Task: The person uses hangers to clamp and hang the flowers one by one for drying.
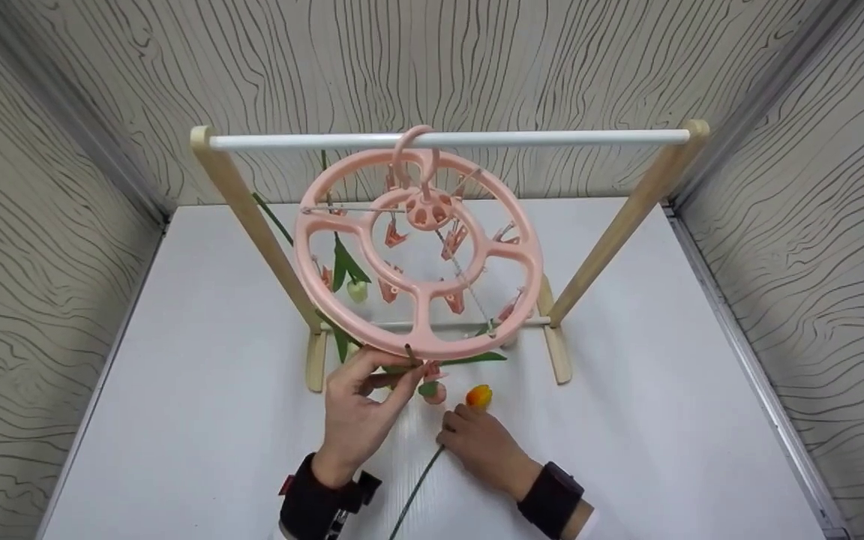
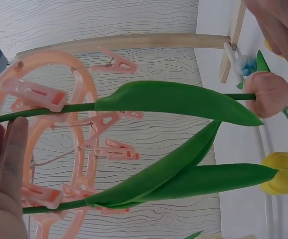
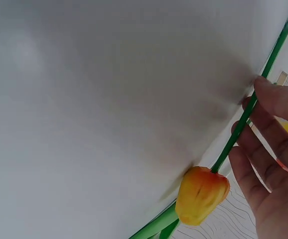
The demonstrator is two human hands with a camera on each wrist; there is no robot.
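Tabletop (image 1: 199, 420), smooth and white, stretches wide from its left edge, where a pale wall with dark wood-grain lines (image 1: 34, 300) rises, to a light wooden rack with a white crossbar (image 1: 252, 217). Inside the rack's left post hangs a whitish tulip with green leaves (image 1: 357, 291), beneath a round pink plastic clip hanger (image 1: 421, 315) hooked on the bar left of its middle. At the hanger's near rim the left hand (image 1: 361, 409) pinches the upper stem of a pink tulip with a green leaf (image 1: 434, 392). From the left wrist, a pink plastic clip (image 2: 37, 94) lies against that stem; whether it bites cannot be told. That view also shows a yellow tulip (image 2: 283, 174), mostly hidden from the head by the left hand, and a blue flower (image 2: 245, 64) near the rack's foot. Just right and nearer, the right hand (image 1: 486, 448) grips a yellow-orange tulip (image 1: 480, 396); the right wrist view shows thumb and fingers on its green stem, just behind the bloom. Further right, past the other post, a broad strip of tabletop runs to a metal-edged wall.
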